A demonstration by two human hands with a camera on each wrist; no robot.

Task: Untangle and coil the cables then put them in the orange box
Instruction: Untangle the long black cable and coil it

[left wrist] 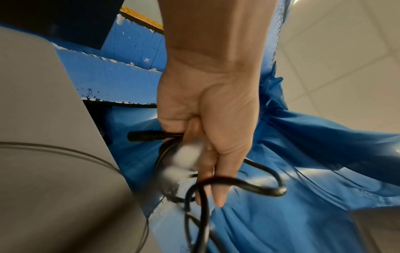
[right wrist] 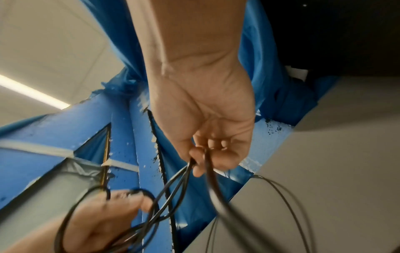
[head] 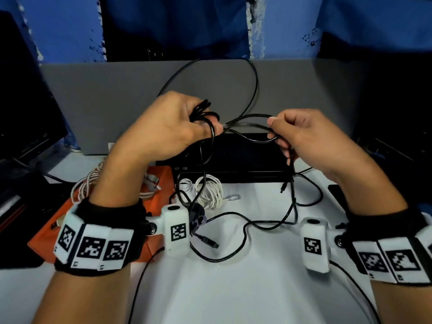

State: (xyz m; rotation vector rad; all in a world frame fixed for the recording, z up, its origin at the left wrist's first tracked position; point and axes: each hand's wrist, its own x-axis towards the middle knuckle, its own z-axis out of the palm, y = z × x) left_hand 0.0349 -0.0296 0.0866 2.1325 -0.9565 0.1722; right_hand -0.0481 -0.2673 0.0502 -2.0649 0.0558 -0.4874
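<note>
The black cable [head: 247, 123] is mid-frame, strung between your hands above the worktop [head: 257, 288]. Your left hand [head: 173, 127] has its fingers curled round a small bunch of loops; your right hand [head: 301, 134] pinches the strands beside it. Most of the cable is loose — it trails down in tangled bends across the centre of the worktop, so coiling has only begun. Just behind lies a white cable [head: 210, 190], coiled but not boxed. The orange box [head: 161, 176], at lower left, already holds some light cables — the black one remains.
</note>
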